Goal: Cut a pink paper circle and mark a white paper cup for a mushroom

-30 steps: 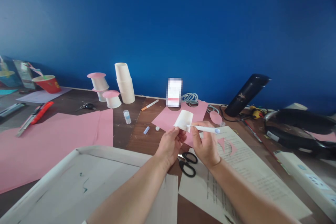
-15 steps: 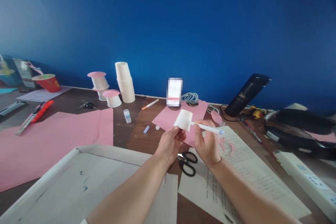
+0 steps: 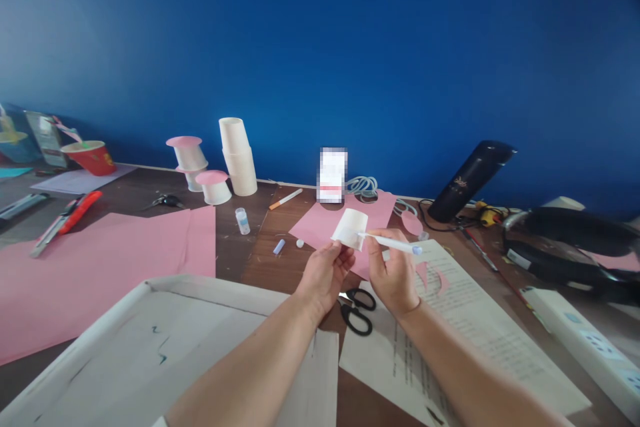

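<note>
A small white paper cup (image 3: 351, 223), tilted, is pinched at its lower edge by my left hand (image 3: 325, 273). My right hand (image 3: 393, 271) grips a white marker pen (image 3: 395, 244) with a pale purple end. The pen's tip meets the cup's side, or comes very close to it. Black-handled scissors (image 3: 358, 312) lie just below my hands, their blades partly hidden. A pale purple cap (image 3: 279, 247) rests on the table to the left of the cup, beside a small white round lid (image 3: 300, 243).
Stacked white cups (image 3: 239, 160) and cups topped with pink discs (image 3: 212, 178) stand at the back left. Pink paper (image 3: 130, 247) and a white box lid (image 3: 210, 347) lie left. A phone (image 3: 333, 175), black flask (image 3: 470, 180), printed sheet (image 3: 460, 327) and power strip (image 3: 585, 340) are around.
My right hand and the pen have shifted slightly left, so the tip sits a little further across the cup's side. My left hand and the cup are almost unmoved.
</note>
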